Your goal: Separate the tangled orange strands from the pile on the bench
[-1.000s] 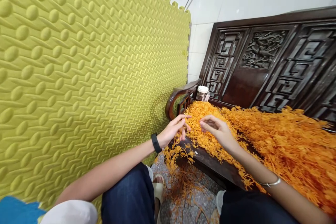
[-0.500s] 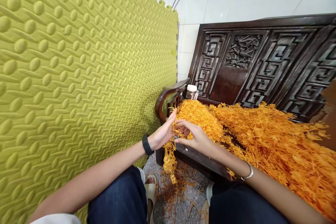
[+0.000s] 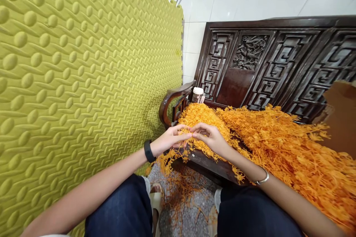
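An orange stringy strand (image 3: 167, 161), like artificial plant trimming, hangs below my left hand (image 3: 174, 138). My left fingers are closed around part of it, with thumb and fingertips pointing right. My right hand (image 3: 210, 137) meets them, its thumb and forefinger pinched at the left fingertips; the small piece between them is mostly hidden. Just behind both hands lies a heap of short orange pieces (image 3: 204, 113) on the dark wooden bench (image 3: 205, 161). A larger pile of long orange strands (image 3: 278, 137) spreads along the seat to the right.
A lidded cup (image 3: 197, 95) stands at the bench's back corner by the curved armrest (image 3: 166, 109). The yellow-green foam mat (image 3: 97, 81) rises like a wall on the left. Orange scraps (image 3: 180, 189) litter the speckled floor. Brown cardboard (image 3: 340, 114) leans at the right.
My left hand has turned from upright and flat to fingers pointing right, and the hands now meet at the fingertips. The hanging strand has swung left and up.
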`<action>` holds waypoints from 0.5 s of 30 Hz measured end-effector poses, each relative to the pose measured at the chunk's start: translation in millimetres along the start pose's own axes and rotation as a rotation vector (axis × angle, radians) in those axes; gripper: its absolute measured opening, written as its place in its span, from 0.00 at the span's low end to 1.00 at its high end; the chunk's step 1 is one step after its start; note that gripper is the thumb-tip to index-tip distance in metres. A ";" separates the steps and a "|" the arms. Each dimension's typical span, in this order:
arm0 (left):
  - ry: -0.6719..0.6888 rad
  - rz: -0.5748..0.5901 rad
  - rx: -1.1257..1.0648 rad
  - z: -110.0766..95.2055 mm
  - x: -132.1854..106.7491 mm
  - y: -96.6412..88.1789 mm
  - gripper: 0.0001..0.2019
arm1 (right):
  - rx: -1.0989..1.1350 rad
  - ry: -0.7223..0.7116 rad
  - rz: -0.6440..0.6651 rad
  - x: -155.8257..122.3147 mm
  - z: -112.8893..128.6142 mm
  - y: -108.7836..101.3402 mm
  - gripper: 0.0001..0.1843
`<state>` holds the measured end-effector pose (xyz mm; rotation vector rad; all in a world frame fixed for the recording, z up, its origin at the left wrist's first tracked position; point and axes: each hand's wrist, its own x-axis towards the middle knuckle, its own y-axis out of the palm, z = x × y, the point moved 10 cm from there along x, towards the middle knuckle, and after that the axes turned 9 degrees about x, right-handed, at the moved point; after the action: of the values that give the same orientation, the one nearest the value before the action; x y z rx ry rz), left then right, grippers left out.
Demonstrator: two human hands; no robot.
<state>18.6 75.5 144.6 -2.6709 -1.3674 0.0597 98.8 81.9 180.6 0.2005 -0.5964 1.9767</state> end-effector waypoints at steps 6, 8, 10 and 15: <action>-0.047 -0.021 -0.005 1.6 -0.2 3.2 0.18 | -0.195 -0.038 -0.034 -2.7 15.9 -4.2 0.06; -0.075 -0.060 -0.023 2.2 0.5 0.8 0.17 | -0.204 -0.057 -0.089 -2.9 21.0 -8.2 0.05; -0.100 -0.086 -0.052 1.7 0.6 -0.8 0.16 | -0.184 -0.065 -0.136 -3.2 23.5 -12.0 0.06; -0.093 -0.087 -0.070 -2.0 -2.7 -1.2 0.16 | 0.081 0.085 -0.140 -2.4 4.9 -16.8 0.12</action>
<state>16.2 73.8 146.6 -2.6922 -1.5398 0.1311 114.1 83.6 189.3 0.2019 -0.4364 1.8653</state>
